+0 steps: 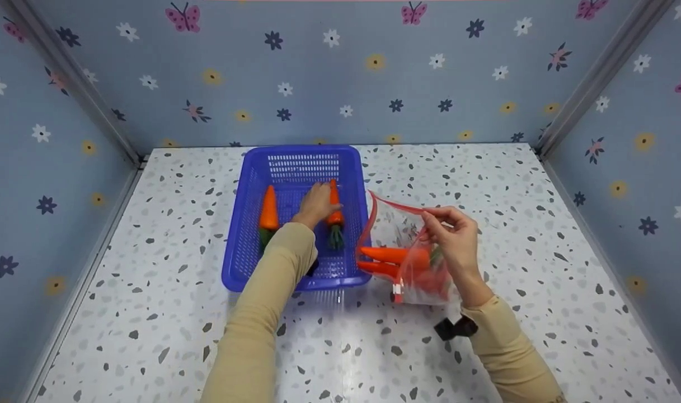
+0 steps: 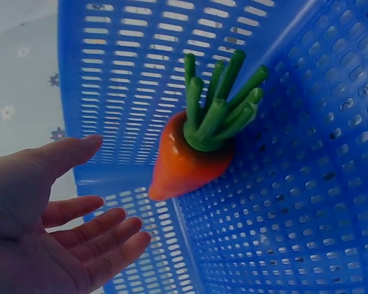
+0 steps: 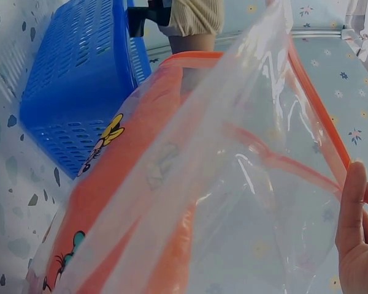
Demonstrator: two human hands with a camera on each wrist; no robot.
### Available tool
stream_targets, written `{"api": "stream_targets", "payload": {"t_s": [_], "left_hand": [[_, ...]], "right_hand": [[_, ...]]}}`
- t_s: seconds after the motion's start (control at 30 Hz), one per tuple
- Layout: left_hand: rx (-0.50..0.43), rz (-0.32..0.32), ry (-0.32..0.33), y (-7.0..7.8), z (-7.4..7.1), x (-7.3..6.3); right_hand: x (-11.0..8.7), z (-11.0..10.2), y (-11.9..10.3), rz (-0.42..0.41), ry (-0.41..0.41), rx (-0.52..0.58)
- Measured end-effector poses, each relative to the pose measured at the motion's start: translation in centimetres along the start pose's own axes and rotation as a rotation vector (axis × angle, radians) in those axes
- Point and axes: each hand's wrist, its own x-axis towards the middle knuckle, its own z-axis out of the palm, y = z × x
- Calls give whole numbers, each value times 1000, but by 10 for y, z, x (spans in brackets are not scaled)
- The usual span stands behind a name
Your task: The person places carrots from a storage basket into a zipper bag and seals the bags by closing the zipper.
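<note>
My left hand [image 1: 316, 202] is inside the blue plastic basket [image 1: 235, 235], beside an orange carrot [image 1: 334, 217] with green stem stubs. In the left wrist view, that hand [image 2: 67, 229] has its fingers extended and holds nothing, with the carrot [image 2: 193, 162] a little apart from it. A second carrot [image 1: 268, 210] lies along the basket's left side. To the right of the basket, my right hand [image 1: 458, 238] pinches the red-edged mouth of a clear zip bag [image 1: 424, 294]. The bag's mouth is spread apart, and carrots [image 1: 388, 254] lie inside, partly blurred by the plastic.
The basket [image 3: 73, 86] stands right beside the bag on a white speckled tabletop [image 1: 167, 313]. Flower-patterned panels [image 1: 329, 73] enclose the table at the back and both sides. A black device [image 1: 455, 327] is strapped to the right wrist.
</note>
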Motion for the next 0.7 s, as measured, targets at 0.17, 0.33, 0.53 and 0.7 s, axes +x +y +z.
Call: {"api": "stream_targets", "payload": {"t_s": [0.17, 0.33, 0.53, 0.7], "left_hand": [[-30, -69, -43, -5, 10, 7], [-84, -133, -79, -10, 18, 8], [-122, -136, -113, -15, 26, 9], [-121, -166, -151, -17, 37, 17]], "right_hand": [[13, -20, 42, -38, -5, -3], [22, -31, 70, -87, 17, -27], [11, -16, 32, -30, -12, 55], [12, -18, 37, -31, -2, 12]]}}
